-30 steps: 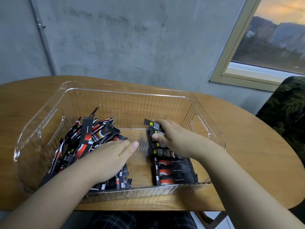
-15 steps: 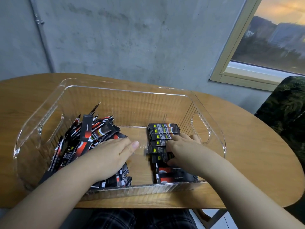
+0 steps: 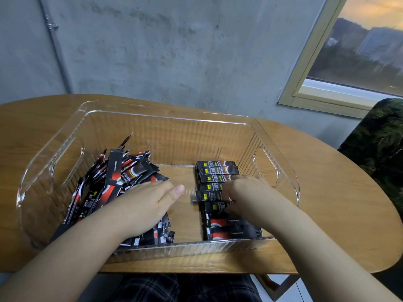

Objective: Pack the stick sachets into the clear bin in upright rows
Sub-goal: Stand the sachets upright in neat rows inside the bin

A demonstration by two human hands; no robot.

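A clear bin (image 3: 165, 115) stands on the wooden table. In its left half lies a loose heap of black and red stick sachets (image 3: 117, 175). My left hand (image 3: 148, 201) rests flat on that heap, fingers straight. A row of black sachets (image 3: 216, 171) runs front to back in the right half, each lying crosswise. My right hand (image 3: 246, 195) is on the middle of this row, fingers curled down among the sachets and pinching one sachet (image 3: 209, 196).
The bin has cut-out handles at its left end (image 3: 65, 158) and right end (image 3: 267, 164). The oval wooden table (image 3: 340, 192) meets a grey wall. A dark patterned chair (image 3: 379, 144) stands at the right, below a window.
My right hand drew back toward me along the right row, uncovering the far sachets, which now lie evenly. My left hand stayed on the heap.
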